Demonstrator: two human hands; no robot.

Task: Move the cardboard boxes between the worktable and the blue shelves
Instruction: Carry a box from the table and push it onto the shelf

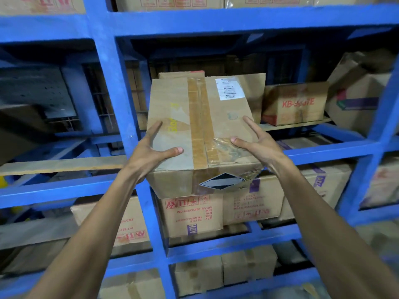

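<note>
Head view showed a taped cardboard box (200, 130) half in the blue shelves' (121, 117) middle bay, its near end overhanging. Left hand (151, 152) and right hand (257, 143) clasped it, fingers spread. Other boxes already sat shelved; the worktable was unseen.

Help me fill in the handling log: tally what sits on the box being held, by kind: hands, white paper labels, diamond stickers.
On the cardboard box:
Hands gripping it: 2 (left hand, right hand)
White paper label: 1
Black-and-white diamond sticker: 1
Total: 4
</note>
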